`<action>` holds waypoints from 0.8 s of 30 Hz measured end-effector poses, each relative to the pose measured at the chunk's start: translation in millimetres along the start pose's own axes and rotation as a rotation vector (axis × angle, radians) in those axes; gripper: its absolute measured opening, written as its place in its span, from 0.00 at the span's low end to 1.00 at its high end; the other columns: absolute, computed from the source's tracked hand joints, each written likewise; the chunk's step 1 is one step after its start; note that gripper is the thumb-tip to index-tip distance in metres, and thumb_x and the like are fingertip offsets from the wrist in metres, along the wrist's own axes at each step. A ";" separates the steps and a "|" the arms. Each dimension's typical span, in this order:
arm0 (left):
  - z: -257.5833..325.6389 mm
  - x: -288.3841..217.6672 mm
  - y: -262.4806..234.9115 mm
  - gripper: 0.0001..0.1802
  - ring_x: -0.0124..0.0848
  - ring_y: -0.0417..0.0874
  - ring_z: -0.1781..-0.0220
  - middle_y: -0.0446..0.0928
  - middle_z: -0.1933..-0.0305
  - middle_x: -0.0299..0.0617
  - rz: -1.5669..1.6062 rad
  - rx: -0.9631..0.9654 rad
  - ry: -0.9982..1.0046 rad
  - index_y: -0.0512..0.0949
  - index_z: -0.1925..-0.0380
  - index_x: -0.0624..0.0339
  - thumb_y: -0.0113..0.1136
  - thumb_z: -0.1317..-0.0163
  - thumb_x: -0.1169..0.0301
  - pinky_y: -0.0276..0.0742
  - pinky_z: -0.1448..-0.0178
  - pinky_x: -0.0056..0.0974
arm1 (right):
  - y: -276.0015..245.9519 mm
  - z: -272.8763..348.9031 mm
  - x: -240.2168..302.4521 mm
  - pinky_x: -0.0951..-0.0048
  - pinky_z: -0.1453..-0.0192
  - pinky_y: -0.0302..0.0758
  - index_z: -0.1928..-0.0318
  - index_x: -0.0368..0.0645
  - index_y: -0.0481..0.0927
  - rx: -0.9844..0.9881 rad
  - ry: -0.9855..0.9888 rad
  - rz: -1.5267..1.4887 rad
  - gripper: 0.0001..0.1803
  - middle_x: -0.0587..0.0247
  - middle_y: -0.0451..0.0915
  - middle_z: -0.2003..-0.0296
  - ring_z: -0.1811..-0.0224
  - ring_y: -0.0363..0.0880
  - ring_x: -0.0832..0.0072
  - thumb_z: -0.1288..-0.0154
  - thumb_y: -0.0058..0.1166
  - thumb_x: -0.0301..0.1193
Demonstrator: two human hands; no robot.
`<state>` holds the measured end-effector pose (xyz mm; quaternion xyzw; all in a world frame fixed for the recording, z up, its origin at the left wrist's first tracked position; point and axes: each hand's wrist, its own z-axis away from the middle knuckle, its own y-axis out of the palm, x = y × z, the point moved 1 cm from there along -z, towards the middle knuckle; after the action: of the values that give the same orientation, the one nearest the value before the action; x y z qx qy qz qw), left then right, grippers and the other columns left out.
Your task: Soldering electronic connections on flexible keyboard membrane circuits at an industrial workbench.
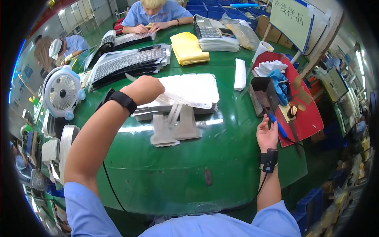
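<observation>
My left hand [147, 90] is closed above a stack of white sheets [193, 89]. A thin pale piece [130, 77] sticks out beside its knuckles, but I cannot tell what it is. Just below the hand, pale strips [173, 114], smeared by motion, reach over two bundles of flat strips [164, 132] at the stack's near edge. On the right, my right hand [268, 136], palm up, has its fingers closed at the blue handle of a corded tool [279, 127], which looks like a soldering iron. Its front end lies by an open metal box [262, 94].
A red board [310, 122] carries blue cloth [278, 81] and a scraper-like blade. Behind the sheets lie keyboard-like panels [130, 63] and yellow cloths [189, 47]. A white roll [239, 74] lies right, a fan [62, 93] stands left. Across the table sits a co-worker [156, 17].
</observation>
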<state>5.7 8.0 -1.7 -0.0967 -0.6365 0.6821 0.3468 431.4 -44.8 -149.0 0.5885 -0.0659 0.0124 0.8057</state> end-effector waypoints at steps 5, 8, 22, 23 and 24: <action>12.0 -38.8 27.9 0.02 0.40 0.82 0.70 0.79 0.74 0.42 -0.102 -0.261 -0.039 0.77 0.78 0.57 0.56 0.52 0.74 0.77 0.67 0.41 | -8.4 -22.5 20.1 0.75 0.59 0.78 0.44 0.30 0.64 0.057 0.000 -0.089 0.26 0.55 0.76 0.55 0.60 0.78 0.72 0.30 0.47 0.41; 33.0 -56.0 36.7 0.02 0.37 0.82 0.67 0.79 0.73 0.39 0.067 -0.415 -0.155 0.78 0.76 0.56 0.58 0.51 0.71 0.77 0.65 0.38 | -20.0 -28.2 30.4 0.74 0.61 0.77 0.52 0.33 0.70 -0.006 -0.063 -0.018 0.20 0.56 0.77 0.61 0.62 0.78 0.71 0.31 0.50 0.39; 155.7 -225.0 38.1 0.17 0.36 0.76 0.63 0.76 0.62 0.47 0.310 -0.346 -0.100 0.77 0.64 0.69 0.59 0.51 0.67 0.72 0.63 0.37 | 58.0 39.6 42.1 0.81 0.71 0.65 0.72 0.42 0.67 0.079 -1.156 0.635 0.12 0.69 0.69 0.77 0.77 0.67 0.81 0.34 0.51 0.33; 157.6 -237.6 43.4 0.19 0.36 0.76 0.62 0.76 0.59 0.50 0.344 -0.386 -0.150 0.77 0.63 0.69 0.60 0.50 0.65 0.72 0.63 0.36 | 66.8 51.8 33.4 0.80 0.71 0.66 0.72 0.42 0.67 0.124 -1.191 0.682 0.12 0.69 0.69 0.77 0.77 0.67 0.80 0.35 0.51 0.33; 160.3 -245.3 40.2 0.25 0.39 0.75 0.54 0.74 0.51 0.52 0.472 -0.280 -0.141 0.77 0.57 0.69 0.61 0.48 0.59 0.73 0.53 0.40 | 71.9 65.3 29.6 0.79 0.70 0.67 0.69 0.40 0.69 0.175 -1.186 0.758 0.11 0.68 0.70 0.76 0.75 0.68 0.79 0.33 0.49 0.34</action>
<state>81.5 -264.6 -87.8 -0.2414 -0.7070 0.6545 0.1164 447.8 -86.4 -57.9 0.4951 -0.6926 -0.0251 0.5240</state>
